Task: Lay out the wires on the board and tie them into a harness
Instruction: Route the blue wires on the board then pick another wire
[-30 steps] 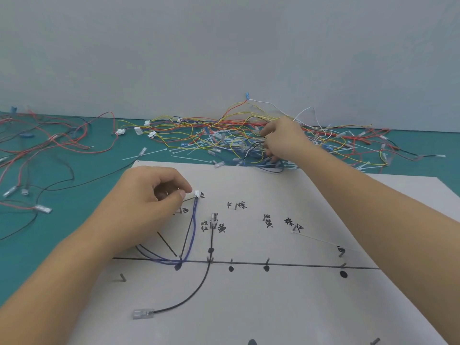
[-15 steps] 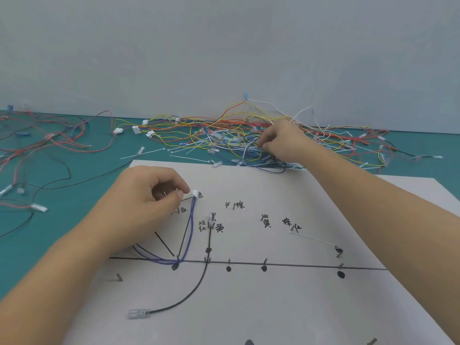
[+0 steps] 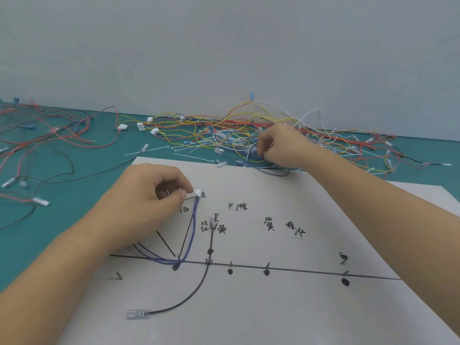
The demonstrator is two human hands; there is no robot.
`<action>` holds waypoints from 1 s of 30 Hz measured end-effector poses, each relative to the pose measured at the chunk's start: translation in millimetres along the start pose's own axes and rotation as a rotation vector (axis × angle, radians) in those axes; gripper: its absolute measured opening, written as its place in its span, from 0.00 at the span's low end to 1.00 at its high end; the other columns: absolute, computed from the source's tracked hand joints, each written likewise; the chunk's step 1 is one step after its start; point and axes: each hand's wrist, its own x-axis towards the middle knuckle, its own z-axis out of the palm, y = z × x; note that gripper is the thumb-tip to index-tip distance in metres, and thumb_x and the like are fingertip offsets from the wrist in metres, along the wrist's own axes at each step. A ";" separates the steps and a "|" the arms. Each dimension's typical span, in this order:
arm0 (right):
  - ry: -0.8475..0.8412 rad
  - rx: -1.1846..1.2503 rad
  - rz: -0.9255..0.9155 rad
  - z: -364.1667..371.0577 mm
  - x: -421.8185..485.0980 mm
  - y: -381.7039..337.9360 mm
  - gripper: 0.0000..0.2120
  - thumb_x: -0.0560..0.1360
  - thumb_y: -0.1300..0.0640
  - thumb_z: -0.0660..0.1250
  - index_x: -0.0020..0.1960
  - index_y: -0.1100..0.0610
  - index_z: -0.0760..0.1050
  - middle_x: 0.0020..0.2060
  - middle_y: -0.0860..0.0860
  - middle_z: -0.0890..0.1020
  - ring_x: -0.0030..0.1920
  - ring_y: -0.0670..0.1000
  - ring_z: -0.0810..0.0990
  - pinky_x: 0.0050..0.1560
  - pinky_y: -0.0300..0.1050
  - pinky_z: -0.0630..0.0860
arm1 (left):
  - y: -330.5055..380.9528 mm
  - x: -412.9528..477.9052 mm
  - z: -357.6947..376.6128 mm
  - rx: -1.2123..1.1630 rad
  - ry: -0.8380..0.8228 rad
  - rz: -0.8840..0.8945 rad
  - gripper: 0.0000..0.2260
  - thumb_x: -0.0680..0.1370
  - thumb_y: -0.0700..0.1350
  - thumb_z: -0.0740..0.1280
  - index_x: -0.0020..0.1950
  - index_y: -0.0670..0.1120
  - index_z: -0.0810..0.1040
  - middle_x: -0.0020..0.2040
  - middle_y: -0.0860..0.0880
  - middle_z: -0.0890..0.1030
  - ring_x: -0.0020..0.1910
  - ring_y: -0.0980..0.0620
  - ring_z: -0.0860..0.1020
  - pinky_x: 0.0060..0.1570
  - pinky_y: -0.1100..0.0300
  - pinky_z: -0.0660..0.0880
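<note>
Left hand (image 3: 149, 195): I see it knuckles-up on the upper left of the board (image 3: 273, 314), fingers curled, thumb tip just beside the white connector (image 3: 198, 192); from this angle I can't tell whether it pinches anything.
Right hand (image 3: 281, 148): at the board's far edge, fingers curled round strands in the wire pile (image 3: 219, 135).
Blue wire (image 3: 191, 227): on the board, running from the white connector down to a peg (image 3: 179, 257) on the drawn line, then bending left under the left wrist.
Black wire (image 3: 199, 287): straight down across the line, then curving left to a clear terminal (image 3: 138, 314) near me.
Wire pile: yellow, red, blue and white, tangled along the wall behind the board.
Green table (image 3: 74, 195): red wires (image 3: 62, 135) spread at left, white cable ties (image 3: 154, 149) near the pile.
</note>
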 end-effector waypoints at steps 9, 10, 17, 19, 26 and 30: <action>-0.058 -0.199 -0.023 -0.8 -2.6 -11.3 0.09 0.74 0.63 0.68 0.42 0.51 0.83 0.43 0.50 0.83 0.48 0.54 0.80 0.51 0.47 0.78 | 0.9 -0.5 -1.5 -0.011 0.011 -0.002 0.10 0.77 0.40 0.71 0.42 0.54 0.85 0.34 0.59 0.80 0.31 0.59 0.74 0.32 0.70 0.69; -0.054 -0.273 -0.021 0.4 -2.4 -13.3 0.09 0.73 0.63 0.67 0.41 0.49 0.81 0.43 0.51 0.82 0.47 0.55 0.79 0.49 0.48 0.79 | 1.0 -0.8 -1.5 -0.013 0.008 -0.002 0.10 0.77 0.39 0.71 0.42 0.54 0.85 0.34 0.59 0.80 0.31 0.59 0.74 0.32 0.71 0.69; 0.038 0.114 0.023 -5.9 -6.3 -8.6 0.07 0.80 0.62 0.61 0.44 0.56 0.74 0.39 0.50 0.77 0.41 0.53 0.76 0.38 0.43 0.71 | 1.8 -0.5 -2.3 -0.026 0.005 -0.004 0.10 0.77 0.40 0.71 0.43 0.55 0.85 0.35 0.57 0.81 0.31 0.58 0.74 0.33 0.70 0.70; 0.140 0.456 0.101 -17.3 -6.0 -10.4 0.10 0.82 0.63 0.59 0.43 0.54 0.70 0.38 0.52 0.79 0.35 0.50 0.76 0.32 0.40 0.71 | 2.1 -0.4 -1.8 -0.022 0.004 -0.003 0.10 0.77 0.40 0.71 0.43 0.55 0.85 0.35 0.57 0.81 0.31 0.58 0.74 0.33 0.70 0.70; 0.181 0.901 0.246 -37.6 -3.2 -12.0 0.11 0.84 0.59 0.59 0.43 0.55 0.68 0.32 0.54 0.71 0.31 0.53 0.74 0.34 0.46 0.73 | 3.5 -1.0 -2.6 -0.019 0.004 0.002 0.11 0.77 0.40 0.71 0.42 0.56 0.85 0.34 0.58 0.81 0.31 0.58 0.74 0.33 0.71 0.70; 0.203 0.888 0.236 -33.0 -3.5 -12.0 0.12 0.82 0.54 0.65 0.42 0.56 0.69 0.32 0.53 0.68 0.30 0.51 0.73 0.39 0.51 0.78 | 3.8 -1.2 -3.2 -0.013 0.015 0.005 0.10 0.77 0.40 0.71 0.42 0.56 0.85 0.35 0.57 0.81 0.31 0.58 0.75 0.32 0.69 0.70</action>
